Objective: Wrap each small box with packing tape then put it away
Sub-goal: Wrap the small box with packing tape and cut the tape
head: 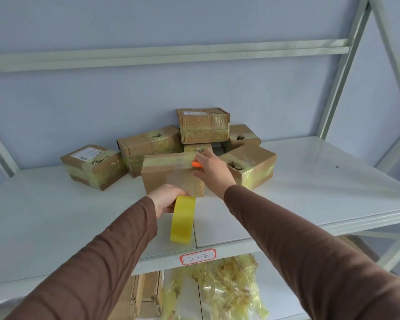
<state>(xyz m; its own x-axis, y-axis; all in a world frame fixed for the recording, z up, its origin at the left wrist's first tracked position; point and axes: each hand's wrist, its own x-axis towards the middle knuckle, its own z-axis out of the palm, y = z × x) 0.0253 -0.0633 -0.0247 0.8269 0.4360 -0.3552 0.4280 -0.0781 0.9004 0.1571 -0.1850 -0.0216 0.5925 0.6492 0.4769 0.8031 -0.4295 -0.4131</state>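
A small cardboard box [164, 174] stands on the white shelf [310, 181] in front of me, with clear tape running over its top and down its near face. My left hand [165, 197] grips a yellow tape roll [183, 219] at the box's near bottom edge; the roll hangs over the shelf. My right hand [211, 169] rests on the box's right top corner and holds a small orange cutter [196, 164]. Behind the box lies a pile of several taped boxes [203, 125].
A metal rack frame [346, 65] rises at the right, a cross bar spans the back. A red-bordered label [198, 256] sits on the shelf's front edge. On the lower shelf lie scraps of used yellow tape [226, 282] and flat cardboard [143, 294].
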